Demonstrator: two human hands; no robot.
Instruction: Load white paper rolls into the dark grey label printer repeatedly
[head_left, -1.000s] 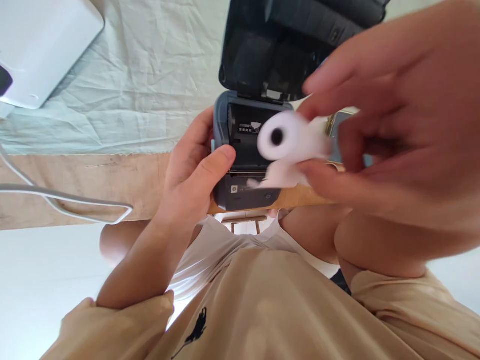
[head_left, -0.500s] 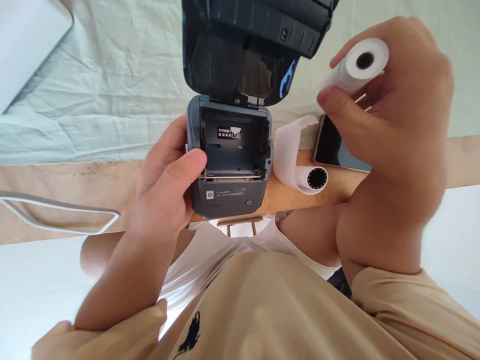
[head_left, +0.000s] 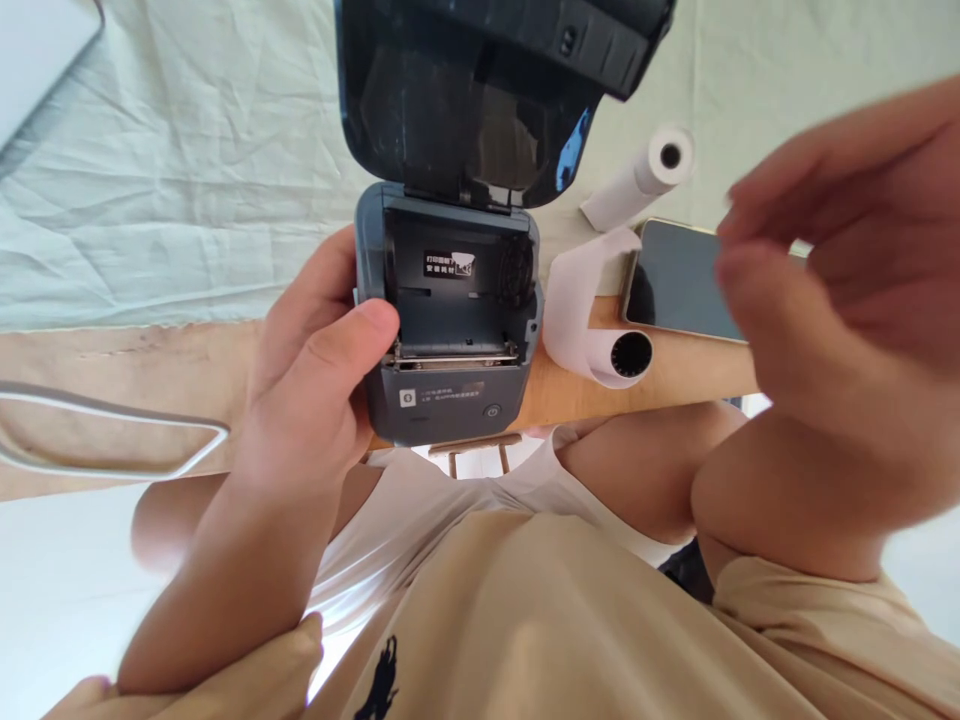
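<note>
My left hand (head_left: 315, 370) grips the left side of a dark grey label printer (head_left: 450, 400), its thumb on the rim of the paper bay. The printer's black lid (head_left: 465, 120) is swung up, and no roll lies in the bay. Over on the right, my right hand (head_left: 832, 270) is in the air with loosely bent fingers, holding nothing, a little blurred. A white paper roll (head_left: 637, 180) rests on the cloth to its left. Closer to the printer, a partly unrolled paper roll (head_left: 600, 355) with a dark core lies on the wood.
A phone (head_left: 682, 280) with a dark screen lies partly behind my right hand. On the left is a white cable (head_left: 112, 465) in a loop. A pale green cloth (head_left: 210, 170) covers the far part of the wooden table (head_left: 150, 350), and a white object (head_left: 37, 60) sits at the upper left.
My right hand has let go of the white paper roll, which now rests on the cloth, and has drawn away to the right. The printer has shifted slightly left in the view.
</note>
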